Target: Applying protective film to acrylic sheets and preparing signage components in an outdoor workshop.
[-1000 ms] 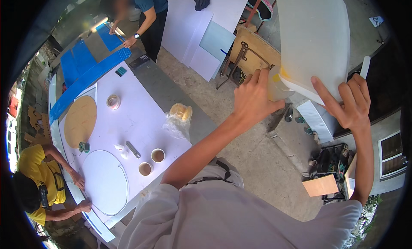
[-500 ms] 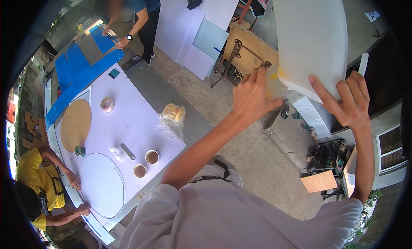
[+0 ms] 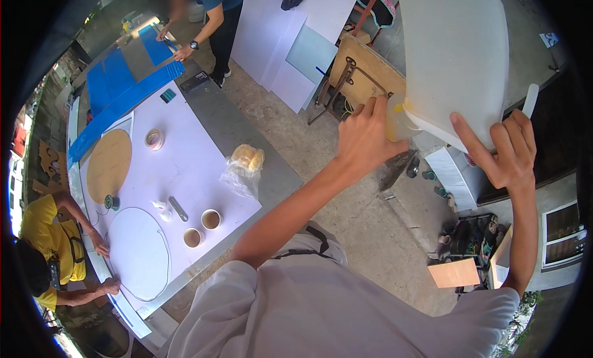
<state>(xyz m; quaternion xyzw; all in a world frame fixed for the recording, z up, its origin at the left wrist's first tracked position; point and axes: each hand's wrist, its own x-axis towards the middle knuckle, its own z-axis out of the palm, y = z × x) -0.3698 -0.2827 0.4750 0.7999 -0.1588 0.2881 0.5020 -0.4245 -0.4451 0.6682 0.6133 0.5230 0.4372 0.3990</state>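
Note:
A large, translucent white plastic container (image 3: 457,55) is tilted up high in front of me, with a yellowish patch at its lower left corner. Under that corner, my left hand (image 3: 364,135) holds a clear plastic cup (image 3: 400,124) with something yellowish in it; whether liquid is flowing, I cannot tell. My right hand (image 3: 503,151) grips the container's lower right side, index finger stretched along it and the other fingers curled. A white stick-like piece (image 3: 530,101) juts up past those fingers; whether it belongs to the container is unclear.
The work table (image 3: 197,142) to my left bears two paper cups (image 3: 210,219), a tape roll (image 3: 154,139), a utility knife (image 3: 178,208) and bagged bread (image 3: 247,157). A yellow-shirted co-worker handles a white disc (image 3: 137,253); another works beside blue sheeting (image 3: 123,111). Shoes (image 3: 469,240) lie right.
The view has shifted slightly, so the table and surroundings sit a little differently. Both hands keep their hold on the cup and the container, with hardly any change between them.

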